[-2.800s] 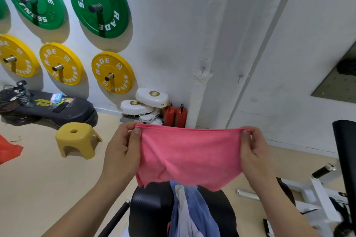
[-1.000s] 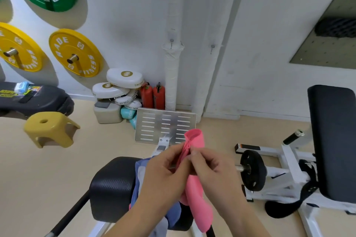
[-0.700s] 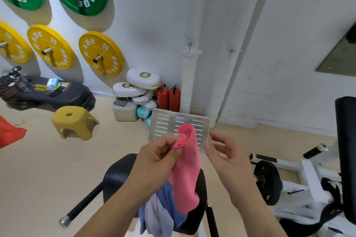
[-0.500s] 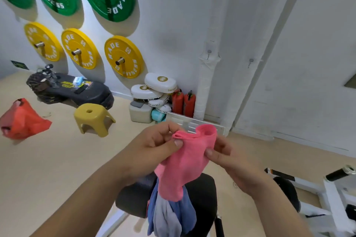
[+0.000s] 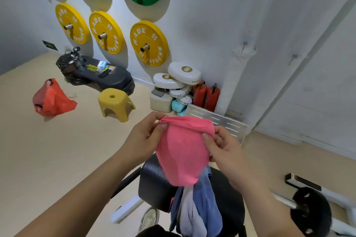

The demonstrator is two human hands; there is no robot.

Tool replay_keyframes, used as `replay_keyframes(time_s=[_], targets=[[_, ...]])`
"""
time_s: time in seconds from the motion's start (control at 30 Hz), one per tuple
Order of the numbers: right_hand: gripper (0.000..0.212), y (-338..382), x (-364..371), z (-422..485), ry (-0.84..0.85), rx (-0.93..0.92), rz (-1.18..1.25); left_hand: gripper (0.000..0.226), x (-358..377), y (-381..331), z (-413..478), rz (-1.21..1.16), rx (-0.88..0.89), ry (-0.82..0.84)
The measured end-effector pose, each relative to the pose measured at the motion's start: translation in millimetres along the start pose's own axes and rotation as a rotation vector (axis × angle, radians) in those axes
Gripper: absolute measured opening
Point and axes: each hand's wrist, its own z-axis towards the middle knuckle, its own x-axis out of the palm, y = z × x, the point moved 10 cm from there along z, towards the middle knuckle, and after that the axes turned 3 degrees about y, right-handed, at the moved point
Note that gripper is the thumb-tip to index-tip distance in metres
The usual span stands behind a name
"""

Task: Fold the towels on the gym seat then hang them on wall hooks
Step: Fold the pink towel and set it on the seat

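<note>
Pink towel (image 5: 183, 152) pinched at top corners by left hand (image 5: 143, 138) and right hand (image 5: 224, 148).

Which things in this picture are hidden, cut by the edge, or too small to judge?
- Head view: the folds of the pink towel lie behind its front face; their number is unclear.
- The gym seat is partly hidden by the pink towel and the blue and grey towels.
- The wall hooks are too small to show their shape.
- The black weight plate is cut by the bottom edge.
</note>
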Motion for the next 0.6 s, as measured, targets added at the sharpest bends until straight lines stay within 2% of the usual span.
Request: replay_keyframes(time_s=[0.07,0.17,0.27,0.37,0.4,0.47,0.53,0.6], targets=[[0.009,-5,7,13,-0.053,0.029,0.026,0.017,-8,15,15,0.031,0.01,0.012],[0.021,-9,17,37,-0.157,0.088,0.037,0.017,-20,26,42,-0.016,0.016,0.08],[0.026,11,21,59,-0.236,0.078,-0.083,0.016,-29,24,69,-0.133,0.035,0.211],[0.064,48,45,81,-0.109,0.007,-0.405,0.019,-27,13,89,-0.22,0.094,0.395],[0.065,58,55,89,-0.049,-0.015,-0.511,0.019,-24,10,94,-0.224,0.116,0.457],[0.052,70,71,101,0.035,-0.017,-0.616,0.018,-17,5,101,-0.241,0.14,0.544],[0.038,78,77,109,0.047,0.005,-0.59,0.015,-15,4,106,-0.293,0.127,0.584],[0.028,87,77,117,0.011,-0.033,-0.678,0.011,-15,9,112,-0.357,0.086,0.602]])
